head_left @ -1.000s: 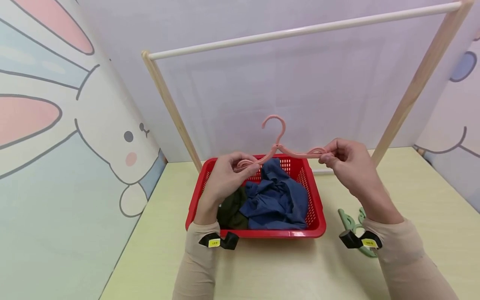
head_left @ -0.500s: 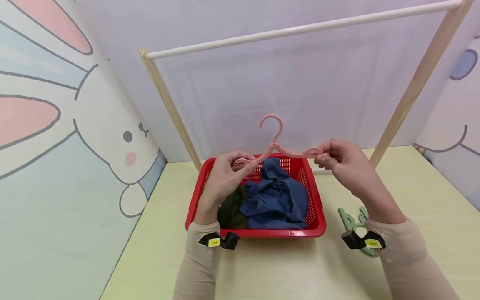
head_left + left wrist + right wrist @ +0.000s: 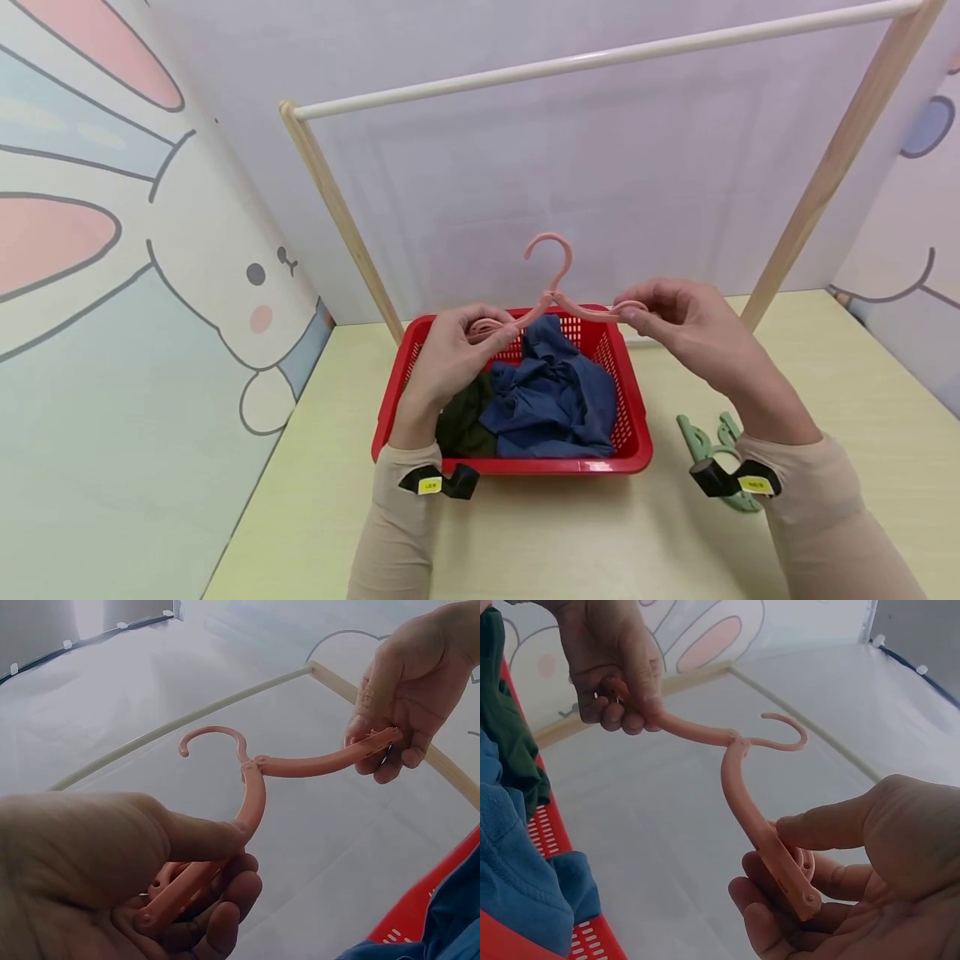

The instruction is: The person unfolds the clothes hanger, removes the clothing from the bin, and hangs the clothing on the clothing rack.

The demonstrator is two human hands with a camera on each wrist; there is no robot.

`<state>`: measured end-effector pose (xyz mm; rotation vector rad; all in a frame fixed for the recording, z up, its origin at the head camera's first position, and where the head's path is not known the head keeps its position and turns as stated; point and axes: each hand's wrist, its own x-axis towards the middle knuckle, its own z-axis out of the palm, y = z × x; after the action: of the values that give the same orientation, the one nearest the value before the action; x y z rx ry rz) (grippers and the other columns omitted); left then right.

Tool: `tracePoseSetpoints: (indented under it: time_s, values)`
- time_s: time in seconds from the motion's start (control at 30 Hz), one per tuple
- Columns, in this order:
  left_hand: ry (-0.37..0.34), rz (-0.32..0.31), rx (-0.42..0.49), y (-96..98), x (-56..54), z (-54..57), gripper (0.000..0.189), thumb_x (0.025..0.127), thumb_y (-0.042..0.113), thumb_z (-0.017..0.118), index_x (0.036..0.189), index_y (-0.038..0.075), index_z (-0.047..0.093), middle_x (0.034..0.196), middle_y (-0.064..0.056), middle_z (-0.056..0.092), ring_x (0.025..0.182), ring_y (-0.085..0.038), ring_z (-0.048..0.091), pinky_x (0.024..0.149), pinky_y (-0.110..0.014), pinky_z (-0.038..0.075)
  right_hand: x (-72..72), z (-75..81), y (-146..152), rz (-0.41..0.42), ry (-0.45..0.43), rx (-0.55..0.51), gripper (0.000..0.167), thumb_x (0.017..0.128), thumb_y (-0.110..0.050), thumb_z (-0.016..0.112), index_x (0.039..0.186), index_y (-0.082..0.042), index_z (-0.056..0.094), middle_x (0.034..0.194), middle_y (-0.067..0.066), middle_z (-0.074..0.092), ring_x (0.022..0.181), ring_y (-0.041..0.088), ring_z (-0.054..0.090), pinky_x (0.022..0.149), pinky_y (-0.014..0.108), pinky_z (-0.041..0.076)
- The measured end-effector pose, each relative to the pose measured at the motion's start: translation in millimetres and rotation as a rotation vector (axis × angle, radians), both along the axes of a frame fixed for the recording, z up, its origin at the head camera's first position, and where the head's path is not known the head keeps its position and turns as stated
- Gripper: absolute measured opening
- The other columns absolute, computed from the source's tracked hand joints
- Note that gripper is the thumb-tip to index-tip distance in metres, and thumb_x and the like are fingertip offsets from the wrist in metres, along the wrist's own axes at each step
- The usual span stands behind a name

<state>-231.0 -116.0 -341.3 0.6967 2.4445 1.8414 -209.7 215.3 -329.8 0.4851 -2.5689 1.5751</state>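
A pink folding clothes hanger (image 3: 552,295) is held up over the back of the red basket, its hook pointing upward. My left hand (image 3: 454,350) grips the left arm of the hanger, thumb along the top and fingers curled beneath, as the left wrist view shows (image 3: 187,877). On the other side, my right hand (image 3: 690,333) pinches the right arm between thumb and fingers. Seen from the right wrist, folded end pieces of the hanger (image 3: 780,862) lie within the right hand's grasp. Both arms spread out from the central joint under the hook.
The red basket (image 3: 525,467) holds a blue garment (image 3: 555,400) and a dark green one (image 3: 465,425). A green folded hanger (image 3: 697,442) lies on the table by the right wrist. Behind stands a wooden rack with a white rail (image 3: 600,61). Rabbit-printed panels flank the sides.
My right hand has slid inward along the hanger's right arm, toward the hook. The left hand keeps its grip in nearly the same place, and the hanger shifts only slightly.
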Motion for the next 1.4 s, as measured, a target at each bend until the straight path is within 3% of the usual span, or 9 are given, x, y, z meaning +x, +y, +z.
tracePoseSetpoints:
  time_s: [0.3, 0.63, 0.97, 1.23, 1.3, 1.4]
  values:
    - [-0.009, -0.001, -0.014, -0.2, -0.5, -1.8, 0.016, 0.106, 0.015, 0.078, 0.119, 0.004, 0.08, 0.109, -0.011, 0.081, 0.096, -0.025, 0.077, 0.092, -0.033, 0.066, -0.6, -2.2, 0, -0.02, 0.004, 0.013, 0.02, 0.106, -0.027, 0.079, 0.116, -0.01, 0.082, 0.101, 0.001, 0.079, 0.09, 0.02, 0.072, 0.079, 0.026, 0.058]
    - [-0.005, 0.005, -0.036, -1.0, -1.6, -1.9, 0.02, 0.106, 0.016, 0.078, 0.122, 0.003, 0.079, 0.114, -0.015, 0.081, 0.1, -0.025, 0.077, 0.098, -0.044, 0.066, -0.9, -4.6, 1, -0.043, 0.004, -0.049, 0.023, 0.106, -0.028, 0.08, 0.117, -0.008, 0.083, 0.103, -0.001, 0.08, 0.097, 0.02, 0.072, 0.083, 0.025, 0.058]
    - [0.008, 0.019, -0.029, -3.5, -3.0, -3.9, 0.02, 0.107, 0.016, 0.077, 0.121, 0.002, 0.078, 0.114, -0.016, 0.08, 0.1, -0.025, 0.077, 0.091, -0.033, 0.066, 0.8, -2.8, 6, -0.073, 0.0, -0.097, 0.027, 0.107, -0.029, 0.079, 0.122, -0.007, 0.082, 0.108, 0.001, 0.081, 0.104, 0.02, 0.071, 0.088, 0.024, 0.057]
    - [0.033, 0.032, -0.039, -9.6, -4.8, -2.5, 0.019, 0.106, 0.017, 0.079, 0.119, 0.003, 0.078, 0.115, -0.014, 0.081, 0.1, -0.025, 0.076, 0.095, -0.044, 0.066, 0.8, -1.0, 13, -0.073, -0.008, -0.098, 0.027, 0.108, -0.028, 0.077, 0.126, -0.007, 0.081, 0.111, -0.002, 0.08, 0.109, 0.02, 0.069, 0.092, 0.023, 0.055]
    - [0.04, 0.037, -0.039, -11.5, -5.1, -2.0, 0.018, 0.106, 0.016, 0.079, 0.118, 0.003, 0.078, 0.114, -0.014, 0.081, 0.1, -0.025, 0.076, 0.097, -0.051, 0.065, 0.3, -0.6, 16, -0.06, -0.01, -0.109, 0.026, 0.108, -0.026, 0.077, 0.126, -0.007, 0.081, 0.111, -0.003, 0.081, 0.108, 0.02, 0.07, 0.092, 0.023, 0.055]
    - [0.042, 0.039, -0.036, -13.0, -5.9, -1.8, 0.017, 0.106, 0.014, 0.079, 0.118, 0.003, 0.078, 0.114, -0.015, 0.081, 0.1, -0.025, 0.076, 0.096, -0.048, 0.065, -0.8, 0.7, 22, -0.037, -0.028, -0.085, 0.024, 0.108, -0.025, 0.077, 0.125, -0.008, 0.081, 0.112, -0.002, 0.08, 0.107, 0.02, 0.071, 0.092, 0.022, 0.057]
